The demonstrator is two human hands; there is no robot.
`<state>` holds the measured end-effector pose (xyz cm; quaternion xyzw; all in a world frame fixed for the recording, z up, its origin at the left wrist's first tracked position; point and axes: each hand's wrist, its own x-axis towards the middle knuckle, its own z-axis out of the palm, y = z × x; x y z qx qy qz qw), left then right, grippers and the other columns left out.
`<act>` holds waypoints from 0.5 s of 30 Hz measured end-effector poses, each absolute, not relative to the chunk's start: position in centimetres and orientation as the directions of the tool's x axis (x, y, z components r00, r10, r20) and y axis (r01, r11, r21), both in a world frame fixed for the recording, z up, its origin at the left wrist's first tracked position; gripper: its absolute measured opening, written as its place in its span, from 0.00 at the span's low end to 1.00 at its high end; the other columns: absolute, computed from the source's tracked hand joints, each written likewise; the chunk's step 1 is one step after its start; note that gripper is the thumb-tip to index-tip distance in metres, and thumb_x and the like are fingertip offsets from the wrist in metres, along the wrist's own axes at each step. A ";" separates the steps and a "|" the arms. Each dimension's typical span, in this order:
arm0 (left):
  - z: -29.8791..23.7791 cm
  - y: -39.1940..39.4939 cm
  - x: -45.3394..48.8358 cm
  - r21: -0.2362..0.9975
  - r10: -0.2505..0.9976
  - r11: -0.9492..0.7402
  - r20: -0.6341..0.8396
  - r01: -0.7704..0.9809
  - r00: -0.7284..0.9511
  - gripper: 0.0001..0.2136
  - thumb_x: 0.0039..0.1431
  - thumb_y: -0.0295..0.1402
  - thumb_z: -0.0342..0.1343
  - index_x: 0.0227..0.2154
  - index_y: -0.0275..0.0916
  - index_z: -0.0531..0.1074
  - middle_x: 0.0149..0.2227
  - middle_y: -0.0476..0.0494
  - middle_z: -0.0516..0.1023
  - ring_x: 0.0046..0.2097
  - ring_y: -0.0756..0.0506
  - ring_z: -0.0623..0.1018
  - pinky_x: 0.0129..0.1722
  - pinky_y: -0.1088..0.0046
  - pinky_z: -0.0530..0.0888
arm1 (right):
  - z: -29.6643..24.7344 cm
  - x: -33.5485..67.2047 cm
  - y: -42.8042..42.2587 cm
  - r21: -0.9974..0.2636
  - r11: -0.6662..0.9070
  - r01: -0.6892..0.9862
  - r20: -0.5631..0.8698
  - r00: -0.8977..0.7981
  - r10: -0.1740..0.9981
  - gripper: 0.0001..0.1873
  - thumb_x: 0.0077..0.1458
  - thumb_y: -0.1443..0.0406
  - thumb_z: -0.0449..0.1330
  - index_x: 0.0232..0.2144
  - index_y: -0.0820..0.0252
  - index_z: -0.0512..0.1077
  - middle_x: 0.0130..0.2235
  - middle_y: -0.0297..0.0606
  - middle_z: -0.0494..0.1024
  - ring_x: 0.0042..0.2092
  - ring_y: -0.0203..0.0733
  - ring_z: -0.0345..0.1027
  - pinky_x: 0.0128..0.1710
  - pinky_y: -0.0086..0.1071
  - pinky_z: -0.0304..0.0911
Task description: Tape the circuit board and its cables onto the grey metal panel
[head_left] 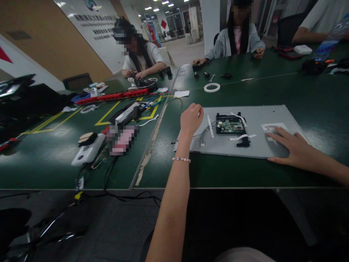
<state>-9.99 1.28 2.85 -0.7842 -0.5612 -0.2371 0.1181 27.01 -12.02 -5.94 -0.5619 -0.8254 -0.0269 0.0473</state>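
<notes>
Left hand (191,118) curled, perhaps pinching, above panel (256,149); right hand (293,147) flat on it.

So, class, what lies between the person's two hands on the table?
The head view shows a small green circuit board with white tape strips between the left hand and right hand, on the flat grey metal panel.

Quick tally, near right first: 1 grey panel (253,147), 1 circuit board (229,126) on it, 4 white tape strips (210,126), 1 label (272,127). Just beyond, 1 tape roll (212,87). Over on the left: 1 red power strip (114,96), 1 white gadget (87,154). Up front, 2 hands, left hand (191,118) and right hand (294,149), plus 1 bead bracelet (181,159). Far side: 3 other people.
</notes>
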 end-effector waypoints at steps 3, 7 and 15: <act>2.9 1.2 -9.9 0.093 0.824 -0.340 0.508 0.936 0.249 0.12 0.67 0.34 0.41 0.34 0.40 0.70 0.38 0.42 0.74 0.36 0.47 0.74 0.32 0.72 0.63 | -6.3 27.1 -12.1 0.006 0.291 0.957 0.086 -0.291 0.953 0.50 0.51 0.35 0.45 0.65 0.61 0.52 0.66 0.48 0.46 0.66 0.55 0.41 0.57 0.54 0.52; 3.1 0.9 -9.8 0.093 0.832 -0.337 0.495 0.937 0.250 0.12 0.67 0.33 0.41 0.36 0.40 0.70 0.40 0.42 0.74 0.37 0.47 0.74 0.33 0.71 0.65 | -6.1 27.0 -11.8 0.026 0.136 0.990 0.025 -0.136 0.990 0.52 0.53 0.35 0.40 0.64 0.71 0.51 0.65 0.54 0.47 0.66 0.56 0.40 0.56 0.57 0.51; 3.0 0.8 -9.7 0.094 0.842 -0.357 0.462 0.930 0.277 0.12 0.67 0.32 0.40 0.38 0.39 0.70 0.41 0.42 0.74 0.38 0.47 0.74 0.34 0.72 0.66 | -4.2 26.7 -11.2 -0.028 -0.214 0.976 -0.049 0.212 0.976 0.54 0.51 0.32 0.37 0.56 0.74 0.60 0.59 0.65 0.56 0.60 0.64 0.49 0.49 0.64 0.54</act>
